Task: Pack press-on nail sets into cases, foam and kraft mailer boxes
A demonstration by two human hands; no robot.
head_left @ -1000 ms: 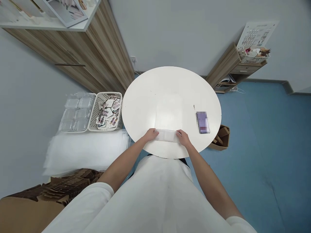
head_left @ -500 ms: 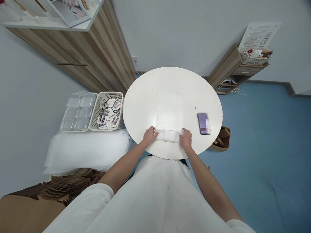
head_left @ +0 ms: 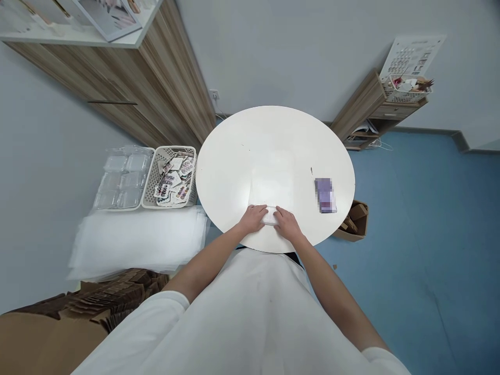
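A round white table [head_left: 273, 140] stands in front of me. At its near edge lies a thin, clear white sheet [head_left: 269, 192], folded along its near side into a small white strip [head_left: 270, 215]. My left hand [head_left: 253, 217] and my right hand [head_left: 286, 223] rest close together on that strip, fingers bent and pressing down on it, so only a short piece shows between them. A purple, blurred flat object [head_left: 325, 195] lies on the table to the right of my hands.
Left of the table stand a white basket [head_left: 172, 178] of small printed cards and a clear plastic tray [head_left: 123, 179], above a stack of white sheets [head_left: 136, 242]. Brown cardboard [head_left: 78, 307] lies near left. A cardboard box [head_left: 357, 221] sits on the blue floor at right.
Both hands have slid inward along the folded strip, from its two ends toward its middle, and now nearly touch. The strip between them looks much shorter.
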